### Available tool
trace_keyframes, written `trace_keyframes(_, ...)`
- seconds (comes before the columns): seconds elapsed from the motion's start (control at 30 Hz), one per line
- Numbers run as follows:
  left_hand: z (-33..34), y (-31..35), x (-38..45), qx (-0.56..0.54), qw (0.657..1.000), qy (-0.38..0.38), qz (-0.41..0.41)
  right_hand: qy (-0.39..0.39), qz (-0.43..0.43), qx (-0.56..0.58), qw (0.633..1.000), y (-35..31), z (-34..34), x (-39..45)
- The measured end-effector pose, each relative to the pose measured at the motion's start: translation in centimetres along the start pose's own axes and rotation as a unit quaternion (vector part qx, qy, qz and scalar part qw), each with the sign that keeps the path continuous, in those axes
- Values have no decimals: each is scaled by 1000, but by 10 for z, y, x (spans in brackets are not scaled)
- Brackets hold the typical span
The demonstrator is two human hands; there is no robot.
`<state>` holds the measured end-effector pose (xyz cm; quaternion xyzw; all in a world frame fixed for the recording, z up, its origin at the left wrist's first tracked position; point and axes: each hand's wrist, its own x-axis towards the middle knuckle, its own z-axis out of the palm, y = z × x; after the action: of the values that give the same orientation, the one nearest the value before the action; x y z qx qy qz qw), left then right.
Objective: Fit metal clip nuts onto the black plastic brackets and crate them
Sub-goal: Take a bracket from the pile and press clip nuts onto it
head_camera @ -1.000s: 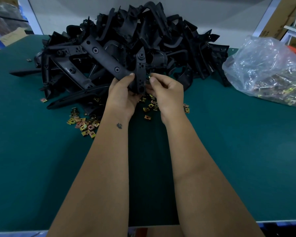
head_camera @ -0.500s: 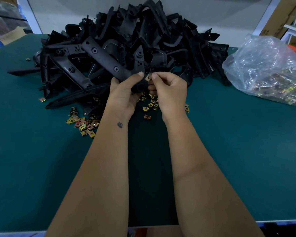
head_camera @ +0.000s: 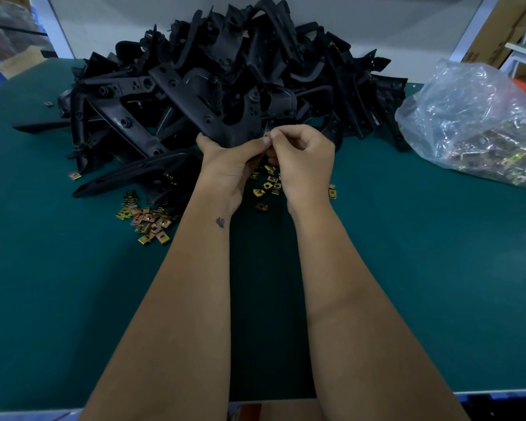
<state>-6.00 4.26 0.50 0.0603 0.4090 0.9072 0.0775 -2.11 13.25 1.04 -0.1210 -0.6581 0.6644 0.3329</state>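
I see the left hand (head_camera: 225,159) curled round the lower end of a long black plastic bracket (head_camera: 195,101), lifted just in front of the tall heap of black plastic brackets (head_camera: 255,56); the right hand (head_camera: 301,156) has its grip pinching a small metal clip nut (head_camera: 266,134) at that bracket's edge; loose brass-coloured clip nuts (head_camera: 148,218) lie on the green tabletop (head_camera: 407,253) before the heap; a clear plastic bag of clip nuts (head_camera: 474,126) sits right of the heap.

I can read no words, brands or numbers anywhere in front of me. The brown cardboard box (head_camera: 486,41) at the far right carries some dark printed marks on its side, but they are too small and blurred to make out. The small dark mark on my left wrist (head_camera: 220,222) is a figure, not lettering.
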Motion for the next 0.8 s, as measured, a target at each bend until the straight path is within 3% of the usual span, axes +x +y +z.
trace_keyframes(0.23,-5,1,3,-10,1000,5,2,-82,18,8,996,-1,0,-1)
trace_keyframes(0.6,-5,3,1,-23,999,41,11,-95,12,9,995,2,-2,0)
trace_keyframes(0.8,-2,5,-2,-30,998,51,27,-121,56,71,989,0,-3,0)
